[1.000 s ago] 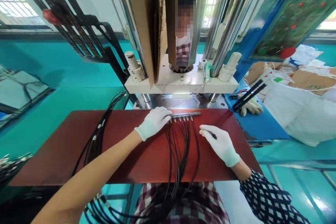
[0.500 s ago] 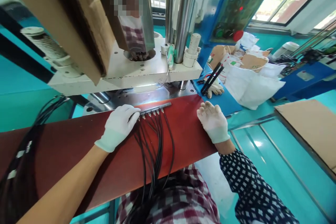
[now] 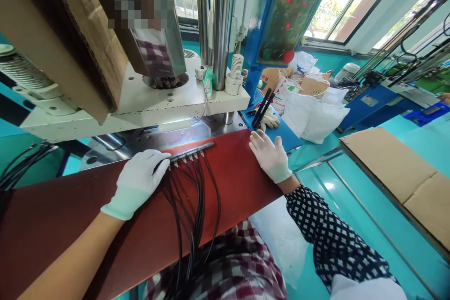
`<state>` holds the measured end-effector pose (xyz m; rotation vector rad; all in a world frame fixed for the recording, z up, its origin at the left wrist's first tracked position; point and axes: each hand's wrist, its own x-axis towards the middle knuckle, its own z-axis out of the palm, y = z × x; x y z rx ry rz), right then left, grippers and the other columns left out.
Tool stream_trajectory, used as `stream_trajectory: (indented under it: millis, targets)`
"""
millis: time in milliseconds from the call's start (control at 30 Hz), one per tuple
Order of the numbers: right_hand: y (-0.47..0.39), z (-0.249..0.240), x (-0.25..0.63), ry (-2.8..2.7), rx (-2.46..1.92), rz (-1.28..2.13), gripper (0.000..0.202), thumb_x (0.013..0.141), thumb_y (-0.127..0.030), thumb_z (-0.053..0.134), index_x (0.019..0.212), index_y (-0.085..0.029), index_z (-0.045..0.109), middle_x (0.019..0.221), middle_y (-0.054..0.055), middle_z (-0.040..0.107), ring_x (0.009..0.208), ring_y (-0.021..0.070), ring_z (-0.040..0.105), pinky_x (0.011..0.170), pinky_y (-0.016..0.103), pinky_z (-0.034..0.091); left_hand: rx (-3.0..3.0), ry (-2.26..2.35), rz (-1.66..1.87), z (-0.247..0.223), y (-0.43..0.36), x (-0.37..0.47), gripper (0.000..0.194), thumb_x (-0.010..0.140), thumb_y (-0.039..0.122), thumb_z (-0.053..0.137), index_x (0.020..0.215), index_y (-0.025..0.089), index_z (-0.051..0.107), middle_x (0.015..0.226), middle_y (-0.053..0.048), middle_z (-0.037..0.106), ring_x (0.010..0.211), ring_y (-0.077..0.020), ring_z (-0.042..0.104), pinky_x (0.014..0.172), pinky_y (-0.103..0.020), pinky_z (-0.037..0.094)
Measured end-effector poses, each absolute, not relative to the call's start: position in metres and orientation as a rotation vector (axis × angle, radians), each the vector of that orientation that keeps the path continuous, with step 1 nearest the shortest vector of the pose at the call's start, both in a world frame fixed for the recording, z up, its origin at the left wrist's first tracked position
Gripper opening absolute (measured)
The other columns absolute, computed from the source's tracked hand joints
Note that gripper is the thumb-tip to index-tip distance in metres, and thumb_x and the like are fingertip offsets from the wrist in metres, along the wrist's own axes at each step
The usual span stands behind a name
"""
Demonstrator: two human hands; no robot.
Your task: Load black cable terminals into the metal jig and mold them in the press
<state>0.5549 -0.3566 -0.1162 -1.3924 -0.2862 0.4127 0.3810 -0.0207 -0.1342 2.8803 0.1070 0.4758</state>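
Observation:
My left hand (image 3: 140, 176), in a white glove, pinches the left end of a narrow dark bar (image 3: 193, 151) between thumb and fingers. Several small metal connectors line the bar's near side, and black cables (image 3: 200, 197) run from them over the front edge of the red board (image 3: 239, 192) onto my lap. The bar lies near the board's back edge, in front of the press. My right hand (image 3: 270, 157), also gloved, holds nothing; its fingers are stretched out over the board's right end, palm down.
Behind the board stands a press with a thick white plate (image 3: 176, 105) and steel columns. Its blue control box (image 3: 281, 23) has a red button. Dark sticks (image 3: 263, 110) and a spare glove (image 3: 271, 121) lie on a blue ledge. White sacks (image 3: 312, 119) and flat cardboard (image 3: 390, 164) are at right.
My right hand has turned from palm up to palm down at the board's right end. My left hand keeps its hold on the bar. The view has swung right.

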Motion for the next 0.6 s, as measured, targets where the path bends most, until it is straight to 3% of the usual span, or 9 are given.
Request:
stream_trajectory:
  millis: [200,300,500,600]
  targets:
    - [-0.366,-0.121,0.548,-0.090,-0.846,0.508,0.048,0.092,-0.063,0.036,0.112,-0.030,0.064,0.144,-0.002,0.056,0.139,0.0187,0.045,0.120,0.046,0.034,2.864,0.135,0.518,-0.128,-0.021,0.379,0.036,0.099,0.040,0.039,0.112,0.017,0.063,0.109,-0.011,0.066,0.106,-0.0276,0.061,0.096,-0.042,0.047]
    - [-0.357,-0.115,0.535,-0.098,-0.739,0.579,0.049,0.092,-0.064,0.037,0.113,-0.030,0.065,0.143,-0.003,0.056,0.141,0.0183,0.043,0.122,0.043,0.033,2.852,0.130,0.615,-0.107,-0.044,0.377,0.034,0.098,0.040,0.042,0.111,0.018,0.064,0.112,-0.011,0.067,0.107,-0.0289,0.062,0.094,-0.044,0.048]
    - [-0.316,-0.099,0.499,-0.076,-0.618,0.723,0.058,0.095,-0.067,0.028,0.121,-0.028,0.061,0.150,-0.002,0.049,0.141,0.0176,0.043,0.123,0.041,0.030,2.654,-0.486,0.486,-0.075,-0.146,0.388,0.029,0.099,0.036,0.048,0.117,0.025,0.067,0.106,-0.004,0.073,0.097,-0.0221,0.066,0.087,-0.037,0.048]
    - [-0.306,-0.099,0.485,-0.031,-0.582,0.757,0.059,0.095,-0.067,0.028,0.121,-0.026,0.061,0.149,-0.001,0.050,0.140,0.0181,0.044,0.124,0.041,0.030,2.583,-0.573,0.360,-0.079,-0.178,0.400,0.023,0.098,0.031,0.050,0.106,0.022,0.070,0.098,-0.004,0.073,0.090,-0.0215,0.065,0.082,-0.036,0.048]
